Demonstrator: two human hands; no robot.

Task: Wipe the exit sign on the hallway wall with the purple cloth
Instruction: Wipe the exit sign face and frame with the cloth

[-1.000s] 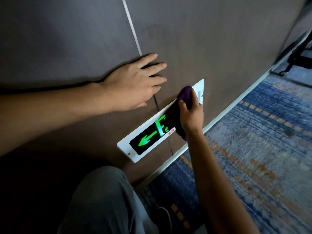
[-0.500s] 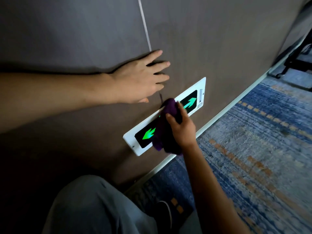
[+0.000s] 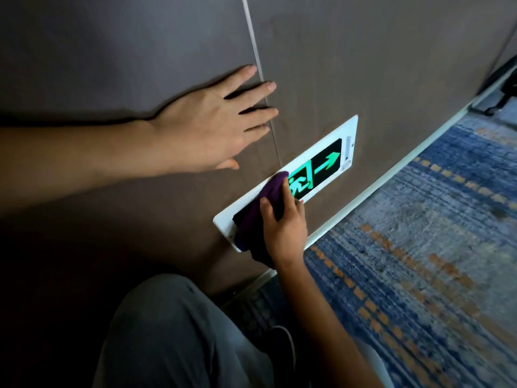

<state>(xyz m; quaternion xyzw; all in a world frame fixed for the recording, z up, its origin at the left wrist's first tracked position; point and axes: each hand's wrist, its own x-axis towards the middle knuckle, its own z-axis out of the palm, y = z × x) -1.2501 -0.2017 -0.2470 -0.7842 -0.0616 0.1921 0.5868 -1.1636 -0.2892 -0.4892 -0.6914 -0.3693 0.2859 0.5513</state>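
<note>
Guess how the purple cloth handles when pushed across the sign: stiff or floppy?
Probably floppy: the purple cloth bunches under the right hand and droops past the exit sign edge. Likely light, sliding easily on the smooth sign face.

One head view looks steeply down, close to wall (image 3: 363, 65) and carpet (image 3: 419, 261).

The hallway is lying dim, its lower left sinking into near black. The exit sign (image 3: 321, 169) is glowing green. The left hand (image 3: 207, 127) is throwing soft shadows on the wall (image 3: 363, 65). Straight lines are bowing toward the edges, and the carpet (image 3: 419, 261) is smearing slightly.
</note>
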